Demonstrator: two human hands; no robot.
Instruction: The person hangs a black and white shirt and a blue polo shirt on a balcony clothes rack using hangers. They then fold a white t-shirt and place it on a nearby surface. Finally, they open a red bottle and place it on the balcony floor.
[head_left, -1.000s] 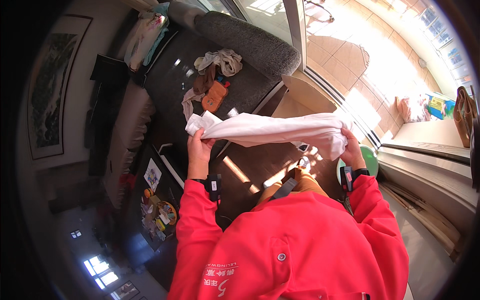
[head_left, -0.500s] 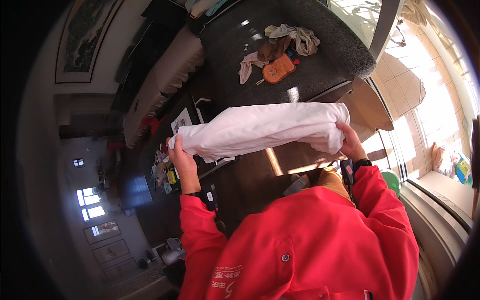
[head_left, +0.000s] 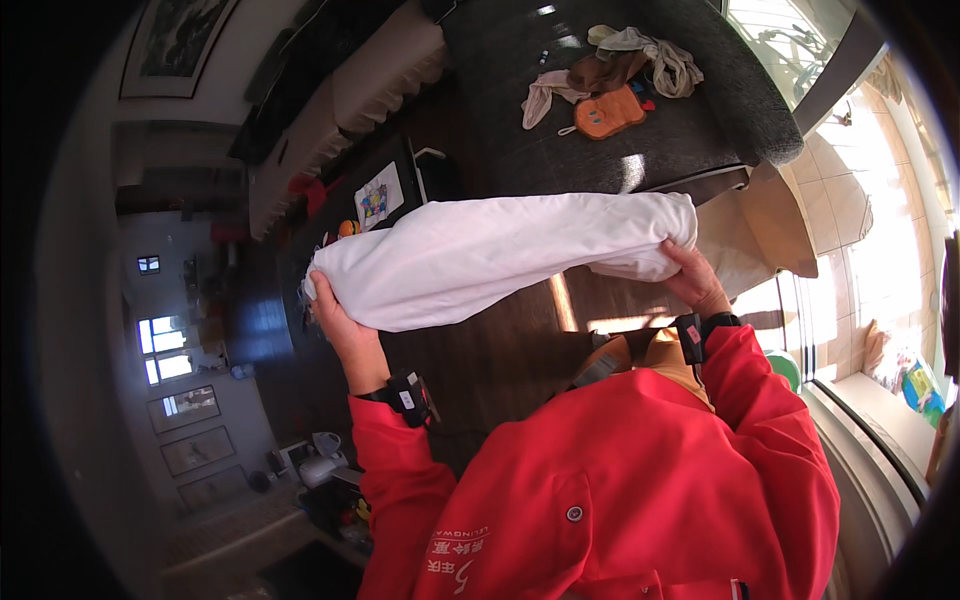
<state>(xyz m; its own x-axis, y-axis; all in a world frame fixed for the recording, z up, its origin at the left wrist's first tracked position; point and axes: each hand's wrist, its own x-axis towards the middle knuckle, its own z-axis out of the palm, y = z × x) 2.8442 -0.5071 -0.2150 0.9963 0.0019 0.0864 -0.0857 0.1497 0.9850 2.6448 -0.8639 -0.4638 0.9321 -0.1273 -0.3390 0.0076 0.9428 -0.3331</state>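
Observation:
A long white cloth [head_left: 500,245], gathered lengthwise in soft folds, is stretched between my two hands in mid-air. What sort of garment or linen it is, I cannot make out. My left hand [head_left: 347,335] grips its left end, the thumb on top and the other fingers hidden beneath the fabric. At the right end my right hand [head_left: 697,280] pinches the cloth where it bunches and hangs over. Dark bands with small devices circle both wrists, just beyond red sleeves.
On a dark grey couch [head_left: 710,110] ahead lie an orange pouch [head_left: 608,114] and crumpled clothes [head_left: 655,60]. An opened cardboard box [head_left: 755,225] stands beyond my right hand. Left of the cloth, a dark table holds a printed white item [head_left: 378,197]. Windows line the right side.
My left hand has moved left and slightly down, pulling its end of the cloth longer. The view has shifted, so the couch and clothes appear farther right and higher.

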